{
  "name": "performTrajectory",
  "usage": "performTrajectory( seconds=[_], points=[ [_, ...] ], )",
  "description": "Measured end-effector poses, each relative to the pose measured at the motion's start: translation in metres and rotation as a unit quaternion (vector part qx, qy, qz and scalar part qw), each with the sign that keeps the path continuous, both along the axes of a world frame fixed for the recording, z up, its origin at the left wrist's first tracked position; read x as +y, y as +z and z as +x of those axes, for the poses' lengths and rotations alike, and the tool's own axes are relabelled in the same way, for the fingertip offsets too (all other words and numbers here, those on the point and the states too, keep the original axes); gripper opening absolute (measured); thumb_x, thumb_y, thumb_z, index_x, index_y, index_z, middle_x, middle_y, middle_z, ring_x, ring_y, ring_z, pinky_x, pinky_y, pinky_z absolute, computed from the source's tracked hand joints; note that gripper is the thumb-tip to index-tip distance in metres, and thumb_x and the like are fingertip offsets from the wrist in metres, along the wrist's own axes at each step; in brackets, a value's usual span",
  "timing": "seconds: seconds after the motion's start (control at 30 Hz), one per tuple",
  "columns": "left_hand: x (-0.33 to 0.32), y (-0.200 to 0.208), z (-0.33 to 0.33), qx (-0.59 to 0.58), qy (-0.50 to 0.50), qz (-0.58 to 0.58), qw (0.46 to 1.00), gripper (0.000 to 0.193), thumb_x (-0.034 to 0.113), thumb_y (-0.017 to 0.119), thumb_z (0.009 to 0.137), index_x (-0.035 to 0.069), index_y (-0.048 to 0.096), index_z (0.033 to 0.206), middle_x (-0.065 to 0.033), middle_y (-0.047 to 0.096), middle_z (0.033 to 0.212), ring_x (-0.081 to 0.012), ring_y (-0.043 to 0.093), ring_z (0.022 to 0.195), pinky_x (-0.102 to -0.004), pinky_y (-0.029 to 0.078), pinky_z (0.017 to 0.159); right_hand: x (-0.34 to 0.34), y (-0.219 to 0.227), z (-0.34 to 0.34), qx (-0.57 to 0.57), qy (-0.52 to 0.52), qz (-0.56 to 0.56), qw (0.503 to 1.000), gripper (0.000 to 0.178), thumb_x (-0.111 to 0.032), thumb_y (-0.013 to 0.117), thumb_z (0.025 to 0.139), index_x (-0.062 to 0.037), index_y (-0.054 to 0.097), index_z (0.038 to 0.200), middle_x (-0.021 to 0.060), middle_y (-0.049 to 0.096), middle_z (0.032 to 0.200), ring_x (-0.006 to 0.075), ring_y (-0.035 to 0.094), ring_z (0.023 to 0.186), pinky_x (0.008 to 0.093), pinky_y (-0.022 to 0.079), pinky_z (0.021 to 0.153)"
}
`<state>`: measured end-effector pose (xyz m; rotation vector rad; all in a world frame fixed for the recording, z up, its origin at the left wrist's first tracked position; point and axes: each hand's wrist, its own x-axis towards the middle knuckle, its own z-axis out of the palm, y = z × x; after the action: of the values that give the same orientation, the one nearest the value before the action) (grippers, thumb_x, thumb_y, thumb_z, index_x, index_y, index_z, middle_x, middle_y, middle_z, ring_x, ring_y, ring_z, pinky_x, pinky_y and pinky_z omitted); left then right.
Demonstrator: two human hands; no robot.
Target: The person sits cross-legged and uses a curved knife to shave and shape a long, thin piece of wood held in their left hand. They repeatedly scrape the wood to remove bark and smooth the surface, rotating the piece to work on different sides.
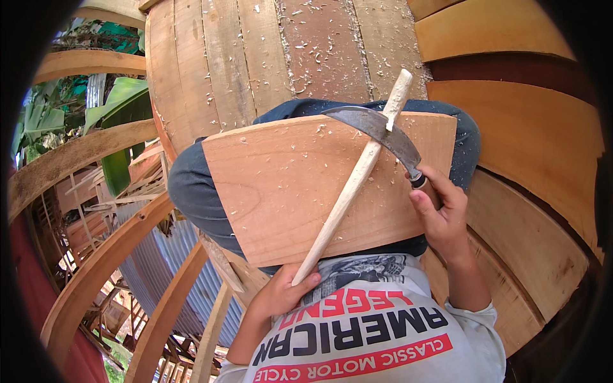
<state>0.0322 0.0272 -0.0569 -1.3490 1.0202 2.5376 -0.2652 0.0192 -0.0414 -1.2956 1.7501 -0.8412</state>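
My left hand (286, 290) is closed round the near end of a pale, peeled wooden stick (345, 207). The stick slants up and to the right, its far end beyond the edge of a flat wooden board (274, 185) that lies across my lap. In my right hand (443, 209) is the handle of a sickle (373, 122), fingers wrapped round it. Its curved, dark metal blade crosses over the upper part of the stick, with a small curl of wood beside the blade there. Some small shavings lie on the board.
Plank flooring (255, 57) ahead is strewn with wood shavings. A wall of overlapping boards (511, 127) rises on the right. Curved wooden rails (96, 153) run along the left; beyond them are banana leaves (121, 102), corrugated metal sheets (172, 274) and scattered timber.
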Motion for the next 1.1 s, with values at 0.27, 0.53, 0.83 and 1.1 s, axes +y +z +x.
performTrajectory(
  seconds=[0.27, 0.53, 0.83, 1.1],
  points=[
    [0.007, -0.003, -0.002, 0.008, 0.006, -0.015, 1.0, 0.035, 0.036, 0.056, 0.09, 0.003, 0.049, 0.082, 0.0037, 0.04, 0.071, -0.008, 0.036, 0.067, -0.0233, 0.032, 0.059, 0.006, -0.012, -0.002, 0.158, -0.027, -0.128, 0.979, 0.032, -0.006, 0.069, 0.081, 0.0034, 0.057, 0.108, 0.0115, 0.06, 0.07, 0.0156, 0.059, 0.058, 0.0237, 0.045, 0.052],
    [0.003, -0.002, -0.003, -0.003, 0.005, 0.011, 1.0, 0.032, 0.029, 0.055, 0.093, 0.002, 0.047, 0.077, 0.0028, 0.039, 0.065, -0.0081, 0.036, 0.063, -0.0266, 0.035, 0.057, 0.001, 0.016, -0.025, -0.148, 0.03, 0.16, 0.976, 0.028, -0.009, 0.068, 0.082, 0.0025, 0.059, 0.106, 0.0086, 0.063, 0.084, 0.0114, 0.059, 0.079, 0.025, 0.047, 0.072],
    [0.002, 0.001, -0.007, 0.001, 0.001, -0.026, 1.0, 0.033, 0.031, 0.055, 0.093, 0.002, 0.048, 0.079, 0.0033, 0.04, 0.066, -0.0073, 0.036, 0.064, -0.0251, 0.034, 0.057, 0.0, 0.002, -0.03, 0.031, 0.017, -0.001, 0.999, 0.028, -0.004, 0.067, 0.081, 0.0022, 0.058, 0.106, 0.0091, 0.064, 0.077, 0.0111, 0.06, 0.071, 0.0242, 0.048, 0.065],
    [0.004, -0.001, -0.006, 0.007, 0.008, -0.007, 1.0, 0.034, 0.032, 0.054, 0.093, 0.002, 0.048, 0.079, 0.0031, 0.039, 0.066, -0.0076, 0.035, 0.065, -0.0259, 0.034, 0.057, 0.0, 0.013, -0.032, -0.029, 0.018, -0.02, 0.999, 0.032, -0.009, 0.07, 0.08, 0.0016, 0.059, 0.107, 0.0107, 0.066, 0.083, 0.0111, 0.061, 0.076, 0.0264, 0.048, 0.07]
  ],
)
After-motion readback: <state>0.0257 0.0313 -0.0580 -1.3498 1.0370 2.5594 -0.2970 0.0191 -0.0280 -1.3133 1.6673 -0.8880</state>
